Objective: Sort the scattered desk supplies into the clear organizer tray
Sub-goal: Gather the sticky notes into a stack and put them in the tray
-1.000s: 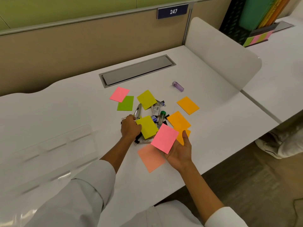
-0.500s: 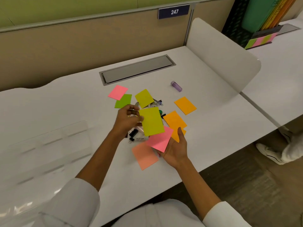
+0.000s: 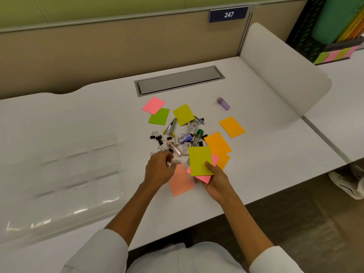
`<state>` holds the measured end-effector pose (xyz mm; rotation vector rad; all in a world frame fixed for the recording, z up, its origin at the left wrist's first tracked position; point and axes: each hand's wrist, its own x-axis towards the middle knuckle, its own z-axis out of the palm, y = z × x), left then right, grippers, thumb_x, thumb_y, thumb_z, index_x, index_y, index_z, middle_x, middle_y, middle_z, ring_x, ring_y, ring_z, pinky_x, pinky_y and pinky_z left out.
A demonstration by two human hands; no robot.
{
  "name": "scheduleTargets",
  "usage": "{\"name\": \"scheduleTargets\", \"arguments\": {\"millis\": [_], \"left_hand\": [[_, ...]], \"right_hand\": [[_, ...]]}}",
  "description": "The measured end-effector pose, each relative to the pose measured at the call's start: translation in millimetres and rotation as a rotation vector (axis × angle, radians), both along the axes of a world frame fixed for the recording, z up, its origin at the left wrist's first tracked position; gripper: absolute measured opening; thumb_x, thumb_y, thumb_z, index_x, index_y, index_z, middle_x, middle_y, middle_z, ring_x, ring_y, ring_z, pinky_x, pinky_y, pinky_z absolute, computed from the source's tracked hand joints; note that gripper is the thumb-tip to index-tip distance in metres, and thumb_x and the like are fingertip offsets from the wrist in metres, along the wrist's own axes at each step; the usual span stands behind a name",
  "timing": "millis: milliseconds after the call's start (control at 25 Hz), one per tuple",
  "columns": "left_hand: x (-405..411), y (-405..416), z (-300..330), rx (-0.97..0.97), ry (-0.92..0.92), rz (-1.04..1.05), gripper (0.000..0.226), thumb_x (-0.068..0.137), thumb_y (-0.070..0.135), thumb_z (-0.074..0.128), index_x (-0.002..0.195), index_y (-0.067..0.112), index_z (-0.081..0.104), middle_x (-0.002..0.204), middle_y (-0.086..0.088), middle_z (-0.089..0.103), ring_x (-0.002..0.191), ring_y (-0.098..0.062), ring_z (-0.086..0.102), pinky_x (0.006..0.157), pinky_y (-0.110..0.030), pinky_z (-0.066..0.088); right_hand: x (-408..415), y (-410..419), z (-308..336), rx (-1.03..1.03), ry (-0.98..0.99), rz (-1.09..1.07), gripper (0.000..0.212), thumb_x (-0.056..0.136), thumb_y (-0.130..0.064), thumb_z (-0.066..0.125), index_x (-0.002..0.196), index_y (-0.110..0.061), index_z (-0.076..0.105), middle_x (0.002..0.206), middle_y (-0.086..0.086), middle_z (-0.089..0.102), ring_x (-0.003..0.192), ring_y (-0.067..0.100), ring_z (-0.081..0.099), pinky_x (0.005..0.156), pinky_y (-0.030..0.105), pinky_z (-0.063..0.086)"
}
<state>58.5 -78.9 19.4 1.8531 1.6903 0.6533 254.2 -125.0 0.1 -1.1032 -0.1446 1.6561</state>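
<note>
Right grip (image 3: 215,179) pinches flat rectangular paper notes (image 3: 200,161); left grip (image 3: 159,168) loosely curled, empty

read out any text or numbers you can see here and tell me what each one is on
"247": white digits on the blue plate fixed to the partition.
White tube by the left hand: dark printed word, too blurred to read.
Small boxes in the pile: print too small to read.
The notes held in the right hand, yellow note on top, are blank.
</note>
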Motion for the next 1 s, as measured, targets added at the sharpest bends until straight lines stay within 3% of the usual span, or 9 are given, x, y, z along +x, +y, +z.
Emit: {"name": "scheduleTargets", "arguments": {"millis": [80,160,320,480,640,840,1000], "left_hand": [[-7,-14,-14,-0.085,0.272,-0.108,0.045,0.076,0.037,0.074,0.114,0.019,0.057,0.116,0.001,0.059,0.108,-0.02,0.055,0.081,-0.035,0.048],[-6,-20,-23,-0.184,0.423,-0.175,0.069,0.073,0.045,0.074,0.13,0.016,0.047,0.131,-0.002,0.05,0.122,-0.022,0.043,0.086,-0.037,0.045],[3,-19,-26,-0.215,0.454,-0.177,0.08,0.073,0.037,0.078,0.137,0.011,0.039,0.136,-0.008,0.047,0.126,-0.027,0.04,0.091,-0.04,0.045],[0,-10,-24,-0.256,0.265,-0.066,0.061,0.071,0.008,0.074,0.126,0.006,0.049,0.129,-0.015,0.047,0.12,-0.029,0.044,0.086,-0.037,0.045],[-13,-5,-6,-0.197,-0.145,0.051,0.03,0.072,-0.01,0.063,0.098,0.006,0.066,0.105,-0.014,0.066,0.087,-0.019,0.058,0.067,-0.025,0.048],[-25,18,31,-0.142,-0.537,0.144,0.03,0.074,-0.012,0.069,0.093,0.011,0.065,0.098,-0.008,0.066,0.076,-0.026,0.065,0.068,-0.037,0.059],[4,27,45,-0.178,-0.689,0.045,0.033,0.073,-0.012,0.073,0.09,0.015,0.064,0.092,-0.009,0.066,0.065,-0.014,0.063,0.053,-0.021,0.053]], "right_hand": [[-2,-4,0,-0.012,0.003,-0.02,0.019,0.1,-0.01,0.051,0.115,-0.019,0.057,0.12,0.017,0.066,0.106,0.038,0.063,0.082,0.048,0.053],[-4,-10,-1,-0.031,0.014,-0.044,0.021,0.099,-0.01,0.052,0.117,-0.019,0.057,0.121,0.016,0.066,0.108,0.037,0.063,0.078,0.044,0.059],[-10,-26,3,-0.075,0.058,-0.086,0.02,0.098,-0.011,0.055,0.116,-0.018,0.059,0.106,0.013,0.076,0.098,0.032,0.07,0.07,0.04,0.063],[-13,-41,4,-0.076,0.075,-0.112,0.027,0.095,-0.018,0.059,0.122,-0.018,0.056,0.119,0.017,0.069,0.101,0.033,0.068,0.067,0.039,0.063],[-9,-46,7,-0.033,0.074,-0.11,0.038,0.096,-0.022,0.058,0.133,-0.018,0.051,0.131,0.018,0.063,0.109,0.035,0.065,0.074,0.041,0.063],[9,-29,12,0.067,0.082,-0.06,0.043,0.099,-0.031,0.049,0.14,-0.017,0.049,0.123,0.018,0.069,0.103,0.034,0.07,0.075,0.044,0.063],[18,-13,15,0.088,0.089,0.046,0.052,0.093,-0.041,0.052,0.138,-0.015,0.052,0.127,0.021,0.067,0.105,0.039,0.067,0.083,0.055,0.056]]}}
